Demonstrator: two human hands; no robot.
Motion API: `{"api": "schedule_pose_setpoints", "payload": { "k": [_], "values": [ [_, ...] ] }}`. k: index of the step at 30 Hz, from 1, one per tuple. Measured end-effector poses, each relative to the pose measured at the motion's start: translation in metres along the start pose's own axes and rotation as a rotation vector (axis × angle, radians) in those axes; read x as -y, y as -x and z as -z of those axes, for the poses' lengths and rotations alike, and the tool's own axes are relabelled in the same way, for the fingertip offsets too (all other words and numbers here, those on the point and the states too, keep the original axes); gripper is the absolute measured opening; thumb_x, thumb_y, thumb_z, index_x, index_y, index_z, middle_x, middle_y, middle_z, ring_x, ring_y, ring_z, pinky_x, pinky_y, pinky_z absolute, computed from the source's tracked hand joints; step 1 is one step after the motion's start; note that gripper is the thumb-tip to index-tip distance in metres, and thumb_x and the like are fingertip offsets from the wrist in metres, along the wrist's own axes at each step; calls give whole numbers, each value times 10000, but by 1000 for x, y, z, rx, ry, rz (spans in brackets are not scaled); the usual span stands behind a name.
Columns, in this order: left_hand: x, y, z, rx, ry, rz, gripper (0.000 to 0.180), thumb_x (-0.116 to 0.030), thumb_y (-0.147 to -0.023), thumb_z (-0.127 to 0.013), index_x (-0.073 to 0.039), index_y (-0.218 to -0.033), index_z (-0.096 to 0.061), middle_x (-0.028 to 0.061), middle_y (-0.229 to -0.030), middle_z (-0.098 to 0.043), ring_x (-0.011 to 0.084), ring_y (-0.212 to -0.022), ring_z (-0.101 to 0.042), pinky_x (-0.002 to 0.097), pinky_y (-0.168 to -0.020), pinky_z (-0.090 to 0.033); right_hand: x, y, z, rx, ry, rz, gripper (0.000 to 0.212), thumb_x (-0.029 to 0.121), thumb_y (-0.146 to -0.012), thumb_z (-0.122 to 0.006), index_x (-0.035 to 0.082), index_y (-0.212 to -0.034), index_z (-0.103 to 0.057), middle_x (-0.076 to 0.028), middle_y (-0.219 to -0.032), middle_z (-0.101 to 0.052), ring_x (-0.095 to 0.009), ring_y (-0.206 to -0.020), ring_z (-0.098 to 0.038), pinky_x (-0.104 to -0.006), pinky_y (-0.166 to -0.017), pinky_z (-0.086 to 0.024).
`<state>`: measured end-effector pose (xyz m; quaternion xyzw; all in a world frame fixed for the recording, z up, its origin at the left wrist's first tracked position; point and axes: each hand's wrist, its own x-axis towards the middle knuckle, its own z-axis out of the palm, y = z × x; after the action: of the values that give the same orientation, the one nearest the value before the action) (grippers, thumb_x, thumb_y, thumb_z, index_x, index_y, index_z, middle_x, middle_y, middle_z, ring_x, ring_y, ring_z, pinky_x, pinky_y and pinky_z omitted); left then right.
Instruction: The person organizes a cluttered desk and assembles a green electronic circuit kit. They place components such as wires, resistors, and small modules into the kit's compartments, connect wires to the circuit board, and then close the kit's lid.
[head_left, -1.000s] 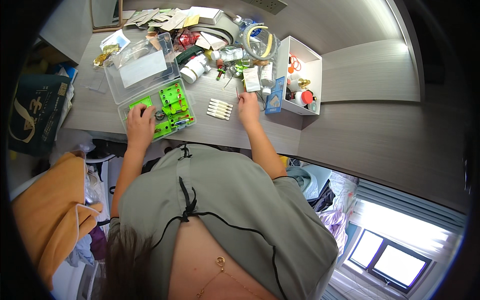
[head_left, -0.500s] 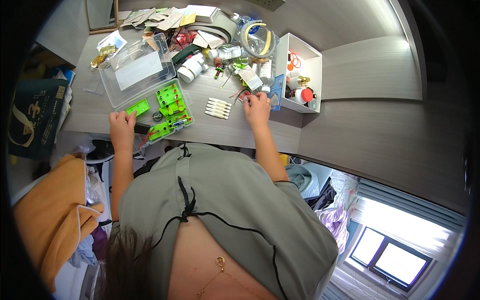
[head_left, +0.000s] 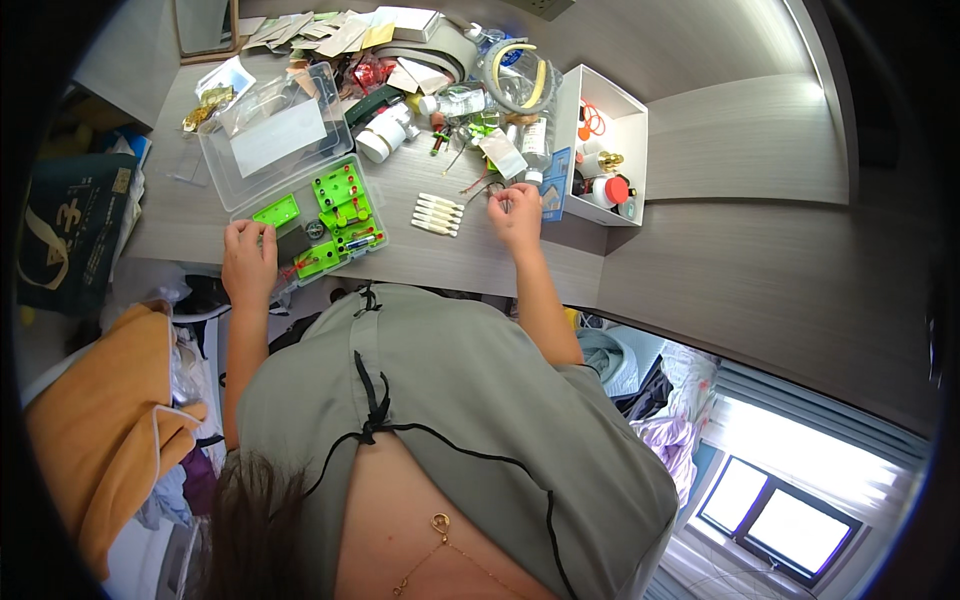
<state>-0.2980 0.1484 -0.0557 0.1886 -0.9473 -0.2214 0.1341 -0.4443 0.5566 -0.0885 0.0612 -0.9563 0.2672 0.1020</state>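
My left hand [head_left: 250, 262] is at the left edge of a clear plastic case [head_left: 372, 190], fingers curled beside a dark flat piece [head_left: 293, 243]; their hold is partly hidden. Green plastic parts [head_left: 340, 187] with small red and black knobs fill the case. Inside it too are a green tray [head_left: 276, 211] and a small black wheel [head_left: 315, 229]. My right hand [head_left: 517, 217] hovers low over the desk, thumb and fingertips pinched together by thin wires [head_left: 493, 187]; whatever is between them is too small to make out. Several pale, capped tubes [head_left: 437, 214] lie in a row between the hands.
The case's clear lid [head_left: 225, 180] leans back behind it. Bottles, a white jar [head_left: 380, 138], paper cards and a coiled hose [head_left: 500, 95] crowd the back. On the right stands a white box [head_left: 640, 130] of small items, with a blue card [head_left: 553, 180] beside it.
My left hand has shifted slightly right, and the dark piece beside it shows more of its face. My right hand has drawn back a little, with its fingertips closer together.
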Motion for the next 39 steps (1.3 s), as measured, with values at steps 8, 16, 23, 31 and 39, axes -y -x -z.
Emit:
{"api": "schedule_pose_setpoints", "payload": {
  "k": [8, 16, 23, 31, 39],
  "values": [
    [0, 14, -2, 117, 165, 28, 151, -253, -917, -619, -114, -951, -669, 82, -1143, -586, 260, -779, -644, 385, -710, -517, 3, -12, 8, 308, -1042, -512, 160, 131, -881, -668, 7, -961, -604, -6, -849, -615, -72, -684, -527, -214, -613, -437],
    [-3, 21, 4, 144, 219, 2, 133, -228, -916, -619, -112, -956, -669, 61, -1130, -588, 222, -733, -641, 355, -693, -515, 29, -8, -8, 452, -991, -394, 290, 45, -920, -596, -13, -1188, -502, -81, -933, -679, -95, -753, -575, -225, -646, -457],
    [-4, 26, 6, 138, 367, 0, 132, -171, -929, -606, -63, -981, -663, 97, -1121, -580, 194, -740, -619, 312, -670, -507, 81, -24, 4, 557, -863, -141, 257, 50, -936, -604, -7, -1187, -598, -77, -963, -694, -122, -850, -635, -257, -757, -508],
    [-3, 20, 2, -37, 436, 5, 167, -133, -963, -539, -49, -1075, -631, 118, -1106, -583, 200, -847, -582, 314, -738, -496, 205, 15, -41, 623, -382, 657, 272, 88, -867, -636, 102, -1138, -646, -120, -1062, -676, -333, -1010, -616, -421, -874, -499],
    [-11, 25, 1, 69, 374, -115, 222, -122, -924, -563, -68, -1131, -617, 138, -1148, -576, 322, -1059, -574, 401, -916, -457, 181, 30, -38, 782, -538, 702, 168, 156, -852, -648, 79, -999, -672, -118, -946, -683, -320, -898, -637, -419, -783, -513]
  ]
}}
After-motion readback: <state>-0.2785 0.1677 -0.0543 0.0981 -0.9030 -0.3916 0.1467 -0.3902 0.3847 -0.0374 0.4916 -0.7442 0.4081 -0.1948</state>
